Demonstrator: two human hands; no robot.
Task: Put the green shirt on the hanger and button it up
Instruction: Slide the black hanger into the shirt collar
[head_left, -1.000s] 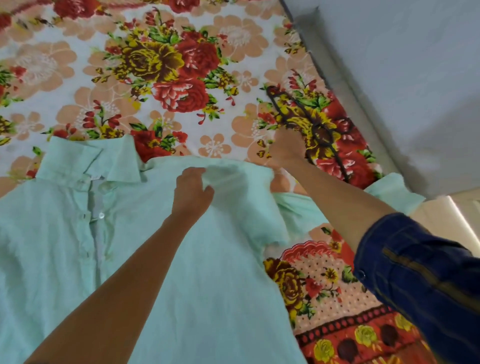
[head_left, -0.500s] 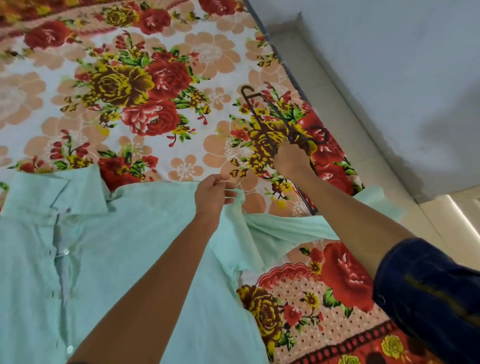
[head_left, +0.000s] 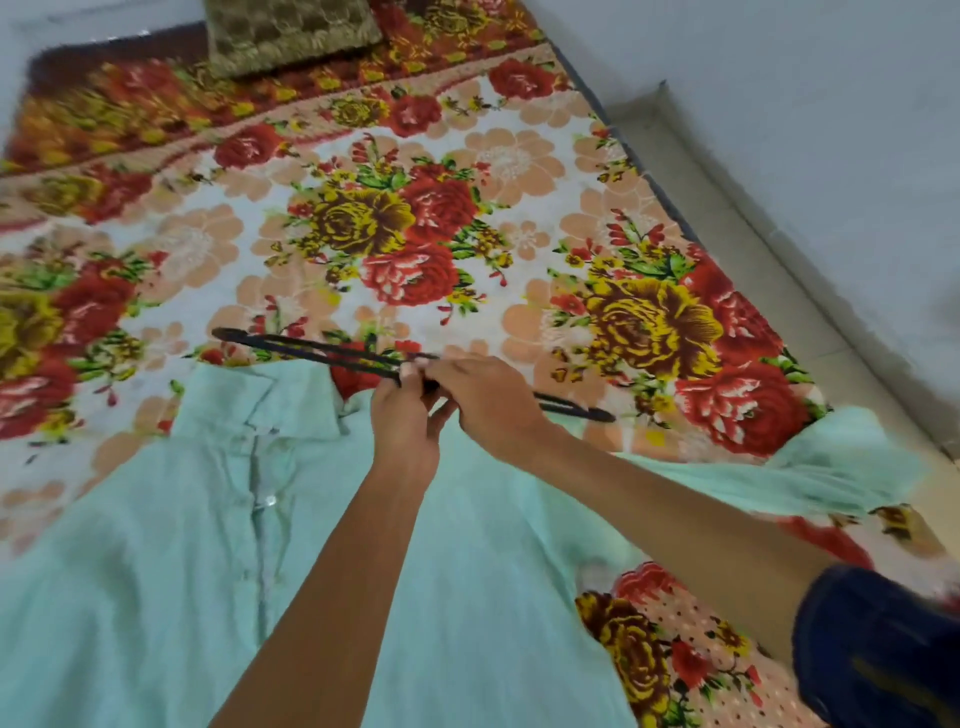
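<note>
Hanger (head_left: 311, 349) now lifted off bedspread (head_left: 519, 171), above collar of green shirt (head_left: 467, 571) lying flat on bed. Both hands meet mid-hanger: left hand (head_left: 402, 421) pinching, right hand (head_left: 491, 402) gripping.

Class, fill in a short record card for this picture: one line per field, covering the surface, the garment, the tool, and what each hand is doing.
surface: floral bedsheet
garment: green shirt, laid flat, collar away from the person
tool: black hanger, held just above the collar area
left hand: pinches the hanger near its middle
right hand: grips the hanger near its middle
far item: brown cushion
</note>
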